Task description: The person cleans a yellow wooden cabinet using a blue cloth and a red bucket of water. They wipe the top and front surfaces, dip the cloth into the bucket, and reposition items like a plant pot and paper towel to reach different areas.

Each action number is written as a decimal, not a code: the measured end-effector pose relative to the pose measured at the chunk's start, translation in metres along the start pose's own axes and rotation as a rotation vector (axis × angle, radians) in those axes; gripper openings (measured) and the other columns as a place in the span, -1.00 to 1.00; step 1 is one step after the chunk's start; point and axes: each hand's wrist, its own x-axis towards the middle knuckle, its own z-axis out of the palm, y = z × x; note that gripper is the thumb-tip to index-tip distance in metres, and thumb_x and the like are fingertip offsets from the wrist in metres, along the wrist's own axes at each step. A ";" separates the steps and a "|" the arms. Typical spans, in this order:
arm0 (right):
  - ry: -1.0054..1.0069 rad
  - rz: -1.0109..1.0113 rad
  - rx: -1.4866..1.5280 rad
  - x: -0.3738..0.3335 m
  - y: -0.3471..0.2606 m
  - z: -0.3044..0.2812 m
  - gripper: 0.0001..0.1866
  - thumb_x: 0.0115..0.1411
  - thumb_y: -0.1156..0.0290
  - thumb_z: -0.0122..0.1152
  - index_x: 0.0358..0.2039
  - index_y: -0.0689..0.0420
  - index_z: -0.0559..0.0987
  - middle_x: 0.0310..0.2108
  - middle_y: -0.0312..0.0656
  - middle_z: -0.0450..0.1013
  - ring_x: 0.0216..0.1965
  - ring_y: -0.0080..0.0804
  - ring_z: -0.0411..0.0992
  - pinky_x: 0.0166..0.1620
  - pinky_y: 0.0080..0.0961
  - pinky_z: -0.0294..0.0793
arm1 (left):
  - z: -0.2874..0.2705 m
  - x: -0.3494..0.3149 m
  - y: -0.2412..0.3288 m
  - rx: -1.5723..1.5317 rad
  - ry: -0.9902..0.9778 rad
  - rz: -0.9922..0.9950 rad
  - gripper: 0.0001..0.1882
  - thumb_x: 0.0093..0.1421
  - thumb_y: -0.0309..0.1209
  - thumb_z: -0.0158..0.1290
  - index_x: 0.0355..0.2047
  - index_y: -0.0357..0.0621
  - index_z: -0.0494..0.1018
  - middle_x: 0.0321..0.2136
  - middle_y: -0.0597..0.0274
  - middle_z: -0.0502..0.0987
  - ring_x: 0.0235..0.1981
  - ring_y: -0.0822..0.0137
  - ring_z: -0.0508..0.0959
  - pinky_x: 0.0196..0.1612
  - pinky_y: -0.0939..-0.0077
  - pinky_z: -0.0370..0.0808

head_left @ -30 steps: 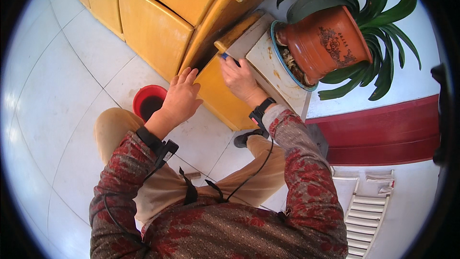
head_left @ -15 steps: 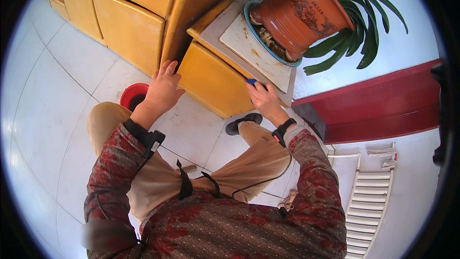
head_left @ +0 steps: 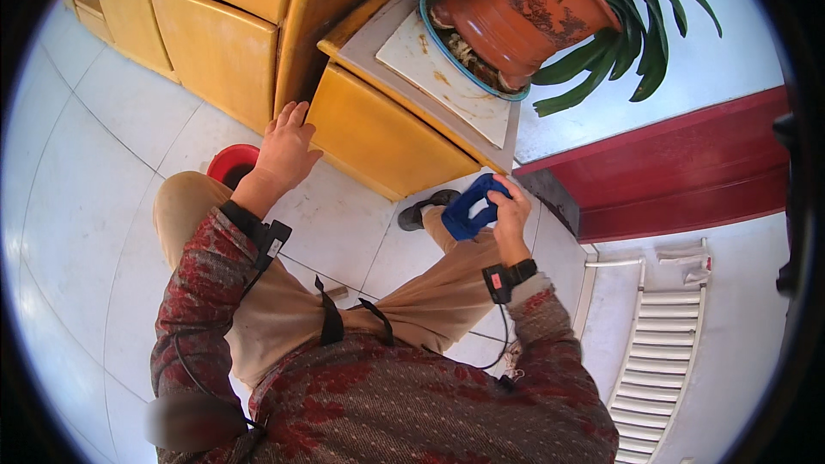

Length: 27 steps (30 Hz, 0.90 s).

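My right hand (head_left: pixel 512 216) grips a blue cloth (head_left: pixel 471 208) that hangs in a loop, with pale floor showing through its middle. It is in front of the right end of a low yellow cabinet (head_left: pixel 378 133), apart from its front. My left hand (head_left: pixel 285 150) is open with its fingers stretched out, next to the left edge of that cabinet. Whether its fingertips touch the wood I cannot tell. Below and left of this hand stands a red bucket (head_left: pixel 232 159), partly hidden by my forearm and knee.
On the low cabinet's stained white board (head_left: pixel 404 60) a terracotta-coloured plant pot (head_left: pixel 524 13) stands in a blue-rimmed dish. A larger yellow cabinet (head_left: pixel 215 56) is at the left. A dark red baseboard panel (head_left: pixel 679 163) and a white radiator (head_left: pixel 657 361) are at the right.
My right hand has drawn back from the low cabinet's top edge toward me, and the blue cloth now hangs in full view. My left hand has barely moved. The view has shifted slightly.
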 end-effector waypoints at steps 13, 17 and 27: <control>0.784 0.467 -0.133 0.047 0.036 0.135 -0.48 0.15 0.29 0.22 0.09 0.18 0.35 -0.06 0.03 0.48 -0.14 -0.08 0.52 -0.10 0.00 0.54 | -0.025 -0.018 -0.006 -0.005 -0.007 -0.011 -0.63 0.02 -0.31 0.26 -0.22 -0.28 0.50 0.26 -0.12 0.20 0.33 -0.05 0.13 0.25 0.06 0.22; 0.085 0.509 -1.551 0.048 0.014 0.152 -0.44 -0.06 0.10 0.46 -0.06 0.01 0.54 -0.07 -0.27 0.53 -0.13 -0.38 0.51 -0.18 -0.27 0.33 | -0.033 -0.019 -0.004 -0.061 0.004 -0.001 -0.63 0.01 -0.33 0.27 -0.22 -0.30 0.50 0.25 -0.13 0.22 0.32 -0.07 0.14 0.27 0.08 0.20; -0.127 0.467 -1.269 0.059 0.024 0.194 -0.67 0.04 0.26 0.35 -0.21 0.15 0.61 -0.14 -0.18 0.58 -0.15 -0.21 0.56 -0.13 -0.13 0.52 | -0.044 -0.012 0.000 -0.086 -0.038 -0.014 -0.59 0.01 -0.39 0.28 -0.14 -0.29 0.50 0.28 -0.10 0.16 0.33 -0.04 0.13 0.25 0.09 0.24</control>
